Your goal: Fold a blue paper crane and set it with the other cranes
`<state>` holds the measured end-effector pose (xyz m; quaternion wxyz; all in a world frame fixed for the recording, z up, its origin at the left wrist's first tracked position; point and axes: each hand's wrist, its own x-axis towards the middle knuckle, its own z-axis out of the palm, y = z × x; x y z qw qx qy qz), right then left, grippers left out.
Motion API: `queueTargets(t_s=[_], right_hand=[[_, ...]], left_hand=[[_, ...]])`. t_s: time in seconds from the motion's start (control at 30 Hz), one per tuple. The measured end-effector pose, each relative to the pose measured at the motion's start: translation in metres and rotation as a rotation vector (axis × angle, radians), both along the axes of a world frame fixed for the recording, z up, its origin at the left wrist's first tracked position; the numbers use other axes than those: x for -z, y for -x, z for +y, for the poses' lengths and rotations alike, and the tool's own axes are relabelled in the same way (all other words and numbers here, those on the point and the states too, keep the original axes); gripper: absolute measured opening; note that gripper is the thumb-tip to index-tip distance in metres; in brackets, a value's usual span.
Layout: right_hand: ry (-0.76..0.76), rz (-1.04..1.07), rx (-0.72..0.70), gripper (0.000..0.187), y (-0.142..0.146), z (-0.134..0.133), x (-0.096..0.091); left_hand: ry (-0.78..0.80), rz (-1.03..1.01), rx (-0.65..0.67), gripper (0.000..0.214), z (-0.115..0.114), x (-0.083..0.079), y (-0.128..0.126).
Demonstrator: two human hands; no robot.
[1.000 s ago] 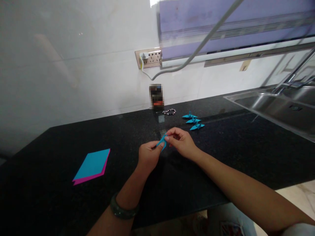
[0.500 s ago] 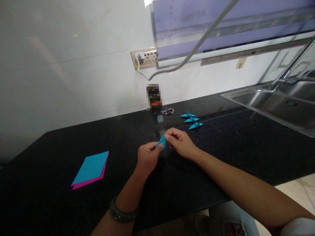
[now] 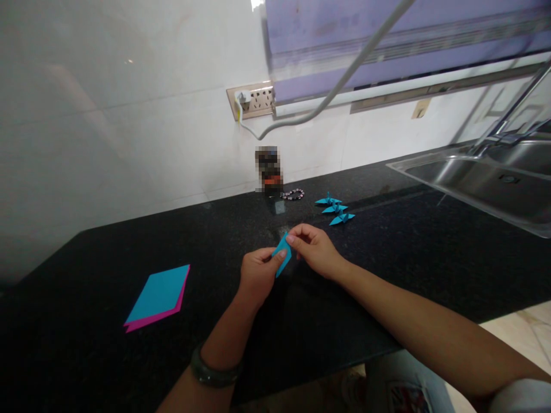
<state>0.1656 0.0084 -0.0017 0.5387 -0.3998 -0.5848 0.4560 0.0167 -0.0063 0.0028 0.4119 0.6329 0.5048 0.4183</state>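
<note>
Both hands meet over the middle of the black counter (image 3: 387, 269) on a small folded piece of blue paper (image 3: 284, 258). My left hand (image 3: 257, 274) pinches its lower left edge between thumb and fingers. My right hand (image 3: 314, 250) pinches its upper right corner with curled fingers. The paper is held just above the counter, partly hidden by my fingers. Three finished blue paper cranes (image 3: 334, 209) sit in a row behind my right hand.
A stack of square sheets, blue on top of pink (image 3: 158, 296), lies at the left. A bead bracelet (image 3: 293, 194) and a blurred small object (image 3: 268, 169) stand by the wall. A steel sink (image 3: 486, 180) is at the right, a wall socket (image 3: 252, 101) above.
The blue paper has turned in my fingers and shows a broader face now. Both hands stay pinched on it in nearly the same spot.
</note>
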Motion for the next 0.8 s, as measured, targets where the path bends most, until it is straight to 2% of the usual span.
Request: queueTargets(t_s=[0.1, 0.17, 0.3, 0.43, 0.57, 0.7, 0.8], right_hand=[[0.065, 0.086, -0.044, 0.027, 0.002, -0.001, 0.000], [0.072, 0.057, -0.052, 0.024, 0.002, -0.001, 0.000], [0.026, -0.017, -0.021, 0.021, -0.001, -0.001, -0.002], [-0.027, -0.060, -0.017, 0.020, -0.003, -0.002, -0.004], [-0.076, -0.112, -0.001, 0.020, -0.004, -0.003, -0.005], [-0.140, -0.155, -0.019, 0.020, -0.004, -0.003, -0.004], [-0.121, -0.124, 0.011, 0.018, 0.000, -0.004, -0.002]], left_hand=[[0.061, -0.069, 0.017, 0.030, 0.000, 0.000, -0.001], [0.085, -0.101, 0.026, 0.029, -0.001, -0.001, -0.002], [0.079, -0.143, -0.011, 0.027, -0.003, -0.005, -0.005], [0.003, -0.072, -0.020, 0.026, -0.002, -0.007, -0.005], [-0.051, -0.019, -0.021, 0.026, 0.001, -0.002, -0.001], [-0.028, -0.050, -0.025, 0.028, 0.004, 0.004, 0.001], [-0.013, -0.066, -0.053, 0.028, 0.003, 0.003, 0.000]])
